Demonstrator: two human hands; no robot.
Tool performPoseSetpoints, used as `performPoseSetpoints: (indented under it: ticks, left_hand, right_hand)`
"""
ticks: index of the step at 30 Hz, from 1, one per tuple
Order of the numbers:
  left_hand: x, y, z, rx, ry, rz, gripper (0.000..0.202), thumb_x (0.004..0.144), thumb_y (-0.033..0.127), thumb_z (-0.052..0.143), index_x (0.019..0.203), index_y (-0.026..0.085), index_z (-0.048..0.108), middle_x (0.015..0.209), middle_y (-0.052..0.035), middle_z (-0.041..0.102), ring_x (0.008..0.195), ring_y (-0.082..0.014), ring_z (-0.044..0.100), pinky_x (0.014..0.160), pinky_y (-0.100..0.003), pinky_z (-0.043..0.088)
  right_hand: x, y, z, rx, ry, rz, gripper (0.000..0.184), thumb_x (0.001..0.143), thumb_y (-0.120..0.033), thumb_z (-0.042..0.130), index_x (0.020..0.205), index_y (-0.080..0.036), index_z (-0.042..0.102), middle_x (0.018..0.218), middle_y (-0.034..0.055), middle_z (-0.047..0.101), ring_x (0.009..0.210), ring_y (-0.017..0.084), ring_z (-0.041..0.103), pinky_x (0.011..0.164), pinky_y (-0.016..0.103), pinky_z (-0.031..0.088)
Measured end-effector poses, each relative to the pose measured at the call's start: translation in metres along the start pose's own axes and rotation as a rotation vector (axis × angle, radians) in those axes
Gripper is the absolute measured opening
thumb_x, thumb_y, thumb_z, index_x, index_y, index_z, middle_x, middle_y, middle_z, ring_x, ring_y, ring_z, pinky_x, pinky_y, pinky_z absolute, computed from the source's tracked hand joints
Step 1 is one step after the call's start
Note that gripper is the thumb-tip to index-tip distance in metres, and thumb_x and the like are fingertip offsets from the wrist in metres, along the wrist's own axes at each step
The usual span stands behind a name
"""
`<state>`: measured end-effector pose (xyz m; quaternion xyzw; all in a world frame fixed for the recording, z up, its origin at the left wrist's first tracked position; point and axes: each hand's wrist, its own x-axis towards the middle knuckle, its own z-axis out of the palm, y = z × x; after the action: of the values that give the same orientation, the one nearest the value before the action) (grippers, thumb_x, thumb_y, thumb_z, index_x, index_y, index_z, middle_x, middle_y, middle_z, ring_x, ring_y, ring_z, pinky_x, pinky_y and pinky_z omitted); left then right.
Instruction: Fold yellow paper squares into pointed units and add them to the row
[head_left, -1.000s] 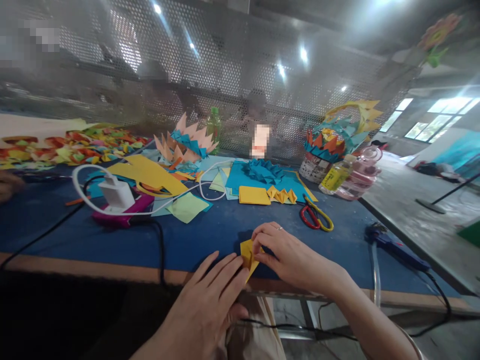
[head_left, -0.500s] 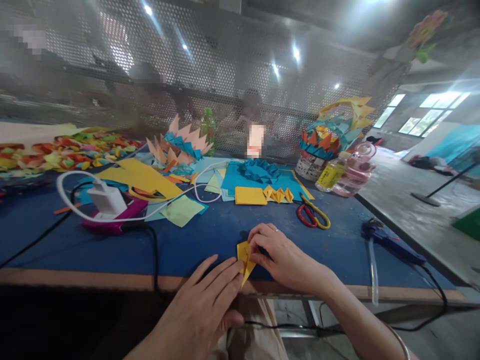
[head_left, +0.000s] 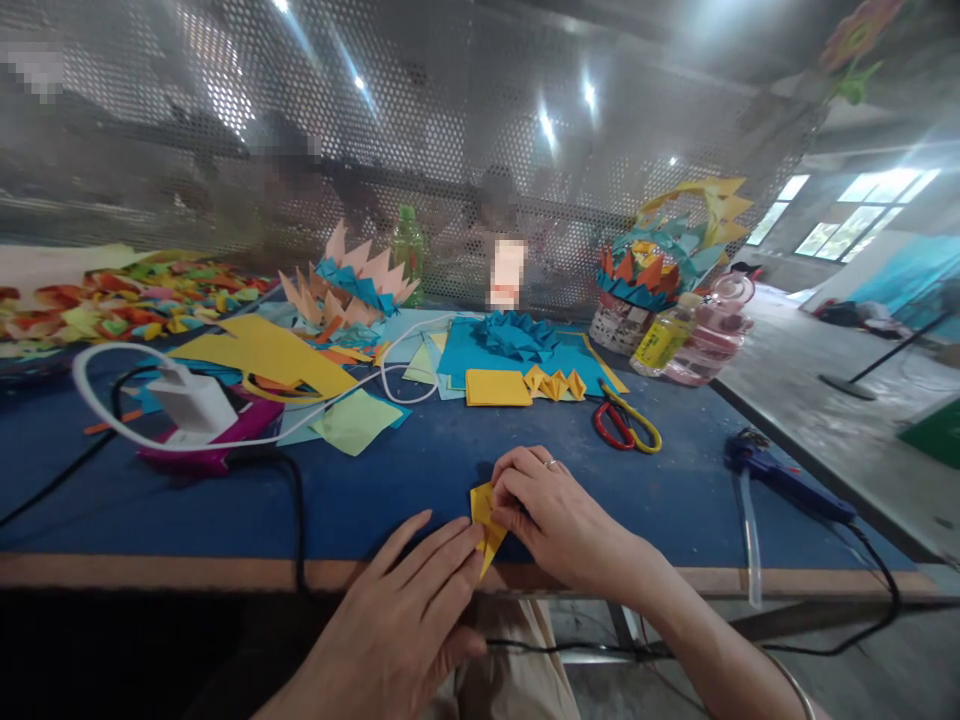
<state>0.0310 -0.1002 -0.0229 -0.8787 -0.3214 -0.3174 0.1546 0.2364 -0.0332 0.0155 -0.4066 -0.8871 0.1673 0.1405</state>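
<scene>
A small folded piece of yellow paper (head_left: 491, 545) lies at the front edge of the blue table, partly covered by fingers. My left hand (head_left: 420, 590) rests flat with its fingers stretched out, their tips touching the paper's left side. Thumb and fingers of my right hand (head_left: 544, 510) are bent together at the paper's upper right, pinching its edge. Beyond the hands sit a stack of yellow paper (head_left: 498, 388) and several folded yellow points (head_left: 556, 384). Scissors (head_left: 626, 422) with red and yellow handles lie to the right of them.
A glue gun (head_left: 795, 482) lies at the right, its cord hanging over the edge. On the left are a magenta power strip (head_left: 187, 455) with a white charger (head_left: 193, 405) and loose cables. Paper crowns, bottles and coloured sheets stand along the back, before a perforated metal screen (head_left: 435, 120).
Both hands stay on the yellow paper. My right hand has shifted slightly left over its upper edge. The whole view has moved a little.
</scene>
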Motion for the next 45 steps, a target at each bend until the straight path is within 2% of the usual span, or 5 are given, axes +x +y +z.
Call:
performPoseSetpoints:
  ticks: [19, 33, 39, 41, 45]
  left_hand:
    - [-0.018, 0.002, 0.019, -0.043, -0.081, -0.046, 0.031, 0.102, 0.031, 0.045, 0.122, 0.019, 0.066, 0.126, -0.0074, 0.067, 0.128, -0.0228, 0.053, 0.122, -0.044, 0.016]
    - [-0.017, 0.001, 0.024, -0.029, 0.07, -0.046, 0.041, 0.104, 0.047, 0.044, 0.118, 0.017, 0.068, 0.121, -0.0084, 0.07, 0.122, -0.023, 0.059, 0.122, -0.044, 0.024]
    - [-0.011, -0.002, 0.017, -0.013, -0.076, 0.013, 0.039, 0.102, 0.047, 0.05, 0.12, 0.016, 0.067, 0.123, -0.0078, 0.07, 0.12, -0.0209, 0.059, 0.123, -0.038, 0.019]
    - [-0.013, 0.0, 0.022, -0.038, 0.056, -0.035, 0.041, 0.104, 0.048, 0.044, 0.115, 0.016, 0.069, 0.12, -0.009, 0.07, 0.12, -0.0226, 0.059, 0.122, -0.042, 0.023]
    - [-0.018, 0.003, 0.03, -0.071, 0.056, -0.083, 0.044, 0.103, 0.051, 0.043, 0.117, 0.018, 0.068, 0.122, -0.0088, 0.069, 0.122, -0.0232, 0.058, 0.121, -0.043, 0.024]
  right_hand:
    - [-0.005, 0.0, 0.002, 0.052, 0.056, 0.013, 0.013, 0.094, -0.012, 0.06, 0.087, -0.021, 0.055, 0.109, 0.0026, 0.06, 0.105, 0.021, 0.052, 0.09, 0.04, 0.045]
    - [-0.008, 0.009, 0.012, 0.097, 0.21, 0.235, 0.038, 0.082, -0.023, 0.078, 0.108, -0.023, 0.051, 0.117, 0.0068, 0.057, 0.109, 0.027, 0.054, 0.092, 0.047, 0.046]
    - [-0.007, 0.011, 0.016, 0.004, 0.201, 0.205, 0.016, 0.096, -0.022, 0.058, 0.11, -0.022, 0.05, 0.126, 0.0102, 0.056, 0.116, 0.029, 0.052, 0.098, 0.053, 0.043]
    - [-0.006, 0.012, 0.021, -0.011, 0.219, 0.209, 0.015, 0.097, -0.016, 0.05, 0.111, -0.021, 0.05, 0.128, 0.0113, 0.056, 0.117, 0.03, 0.051, 0.098, 0.053, 0.042]
    - [-0.007, 0.013, 0.023, -0.005, 0.242, 0.204, 0.019, 0.095, -0.011, 0.048, 0.112, -0.02, 0.049, 0.127, 0.0115, 0.057, 0.118, 0.029, 0.051, 0.099, 0.052, 0.042]
